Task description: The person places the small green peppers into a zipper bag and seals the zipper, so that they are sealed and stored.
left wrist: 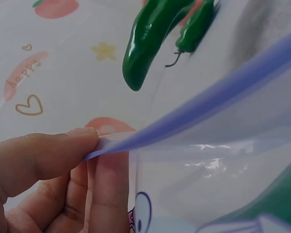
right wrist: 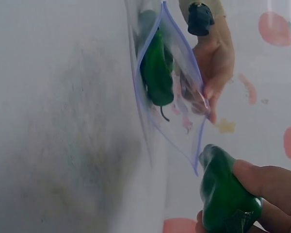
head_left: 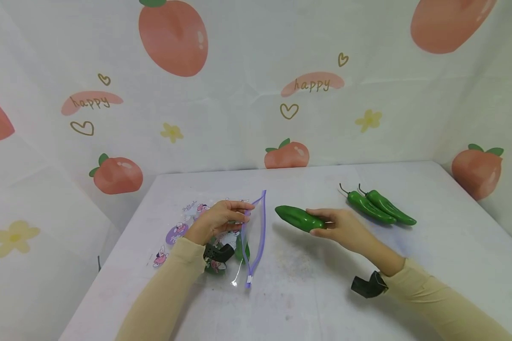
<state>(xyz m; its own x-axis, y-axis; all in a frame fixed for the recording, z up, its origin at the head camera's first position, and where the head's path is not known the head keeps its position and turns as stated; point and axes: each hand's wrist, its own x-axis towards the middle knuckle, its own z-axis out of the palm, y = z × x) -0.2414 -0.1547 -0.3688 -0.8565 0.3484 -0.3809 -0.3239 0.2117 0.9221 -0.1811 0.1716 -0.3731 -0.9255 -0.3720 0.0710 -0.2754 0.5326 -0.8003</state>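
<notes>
My left hand [head_left: 222, 219] pinches the purple-edged rim of a clear zip bag [left wrist: 194, 109] between thumb and fingers. The bag's mouth gapes toward the right, and cartoon prints cover its plastic. Inside it lies a green pepper [right wrist: 157, 73], its stem toward the opening; more green shows through the film behind my wrist. In my right hand [head_left: 341, 228] is another green pepper [head_left: 296, 217], gripped near its thick end with the tip pointing left at the bag. A gap separates that tip from the bag's mouth in the head view.
Two green peppers [head_left: 371, 208] with thin stems lie side by side at the table's right rear. A white cloth [head_left: 239, 113] with peach prints hangs behind the white table [head_left: 298, 303]. Each wrist carries a black camera mount [head_left: 369, 285].
</notes>
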